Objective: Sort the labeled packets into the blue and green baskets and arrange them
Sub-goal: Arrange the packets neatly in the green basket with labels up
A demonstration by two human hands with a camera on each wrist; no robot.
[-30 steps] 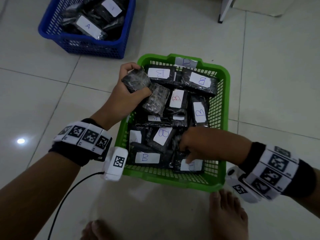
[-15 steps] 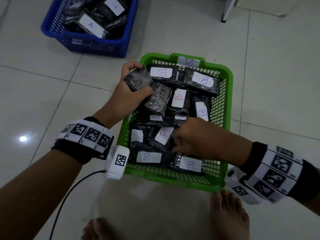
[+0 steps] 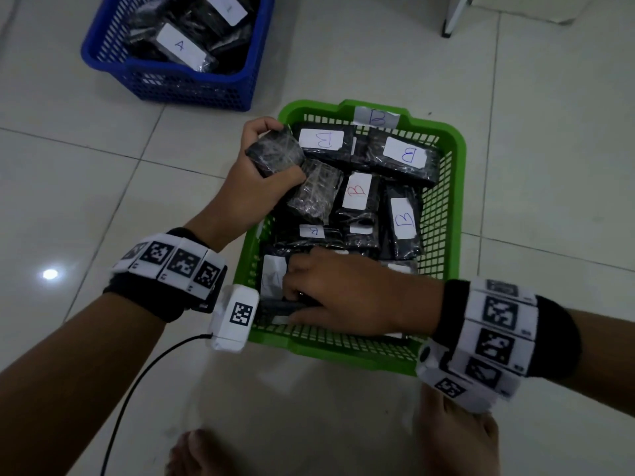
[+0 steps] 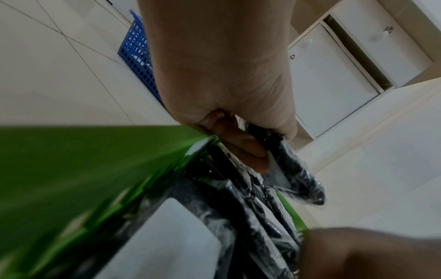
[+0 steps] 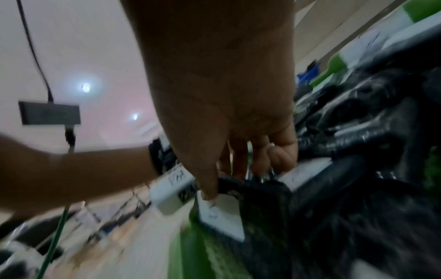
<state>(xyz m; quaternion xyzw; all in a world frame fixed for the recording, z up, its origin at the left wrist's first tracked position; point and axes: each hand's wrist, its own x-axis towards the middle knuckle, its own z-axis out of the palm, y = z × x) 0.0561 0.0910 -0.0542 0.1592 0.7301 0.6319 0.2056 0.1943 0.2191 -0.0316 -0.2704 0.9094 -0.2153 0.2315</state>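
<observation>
The green basket [image 3: 453, 156] on the floor holds several black packets with white "B" labels [image 3: 405, 154]. My left hand [image 3: 254, 166] grips one black wrapped packet [image 3: 275, 154] over the basket's far left corner; its label side is turned away. In the left wrist view the left hand's fingers [image 4: 241, 147] curl round that packet [image 4: 298, 173]. My right hand [image 3: 330, 293] reaches into the near left of the basket, and its thumb and fingers pinch a black packet [image 5: 250, 190] with a white label there. The blue basket [image 3: 192, 84] with "A" packets [image 3: 180, 46] stands at the far left.
White tiled floor surrounds both baskets. A white furniture leg [image 3: 453, 15] stands at the far right. A black cable [image 3: 144, 383] runs from my left wrist unit. My bare feet [image 3: 457, 438] are just in front of the green basket. White cabinets [image 4: 334, 79] show behind.
My right hand has moved left across the near row of packets and taken hold of one at the near left. My left hand keeps its packet in about the same place.
</observation>
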